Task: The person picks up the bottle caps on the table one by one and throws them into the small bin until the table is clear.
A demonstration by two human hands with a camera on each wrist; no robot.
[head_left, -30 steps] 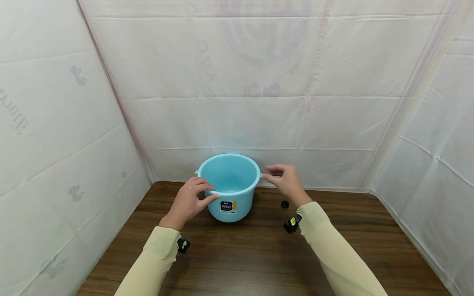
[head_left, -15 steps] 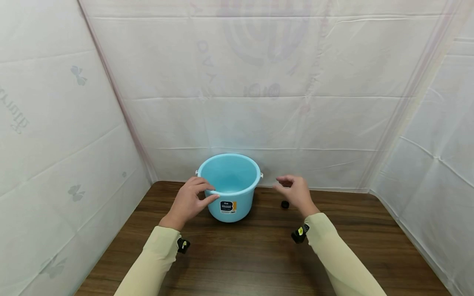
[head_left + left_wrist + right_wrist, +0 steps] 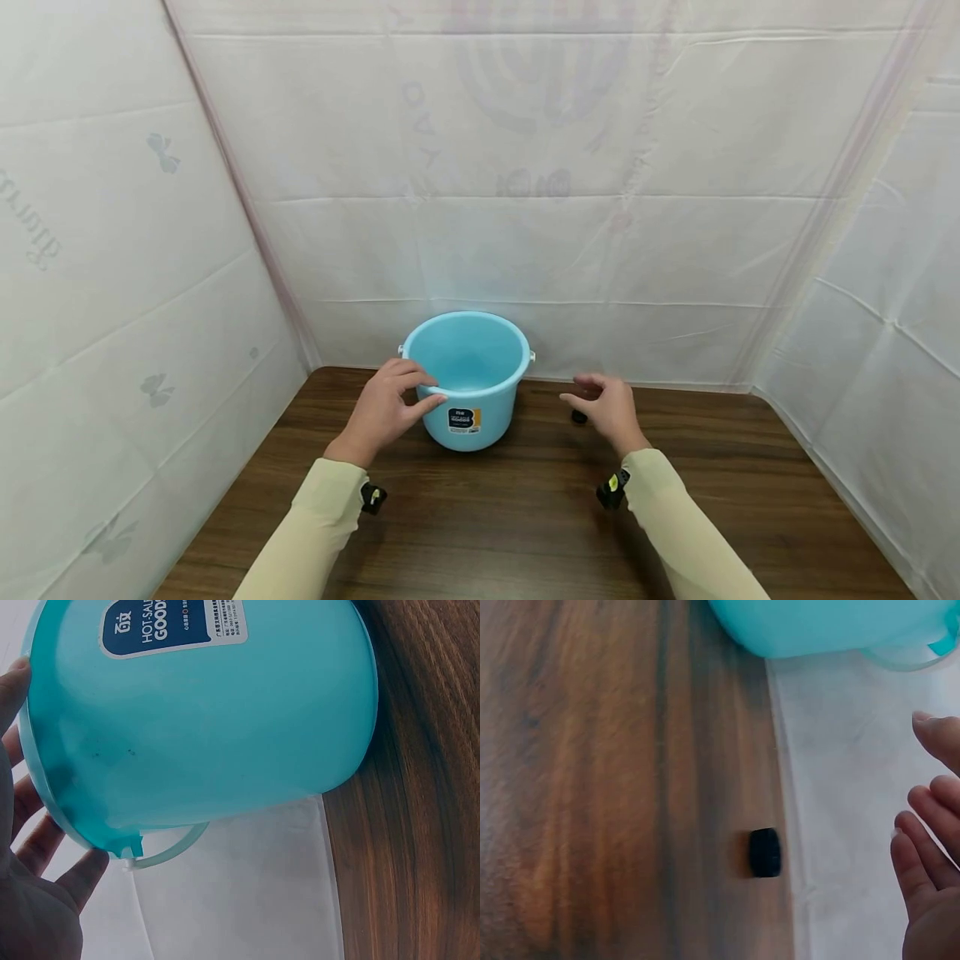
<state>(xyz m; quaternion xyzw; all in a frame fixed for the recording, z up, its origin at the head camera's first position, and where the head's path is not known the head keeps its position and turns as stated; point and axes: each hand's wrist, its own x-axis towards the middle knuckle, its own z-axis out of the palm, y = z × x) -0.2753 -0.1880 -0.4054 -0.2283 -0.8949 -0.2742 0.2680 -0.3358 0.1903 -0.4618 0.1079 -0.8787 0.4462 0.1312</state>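
Note:
A light blue bucket (image 3: 501, 408) stands upright at the back of the table. My left hand (image 3: 378, 412) grips its front left rim, thumb outside and fingers over the edge. The left wrist view shows the label and a pale bail handle (image 3: 176, 849) hanging behind the bucket wall (image 3: 210, 742). To the right of the bucket, my right hand (image 3: 611, 410) hovers with thumb and fingers spread apart, holding nothing. Beneath its fingertips sits a small round black piece (image 3: 579, 417), partly covered by the hand. The right wrist view shows this short black cylinder (image 3: 765, 853) whole, apart from the fingers.
The brown wooden table (image 3: 480, 517) ends just behind the bucket. White printed sheeting (image 3: 600, 250) rises at the back and on both sides. Each wrist wears a black strap-on camera, such as the right one (image 3: 612, 490).
My right hand has left the handle lug on the bucket's right side and moved right and down, over the black piece. My left hand keeps its grip on the rim.

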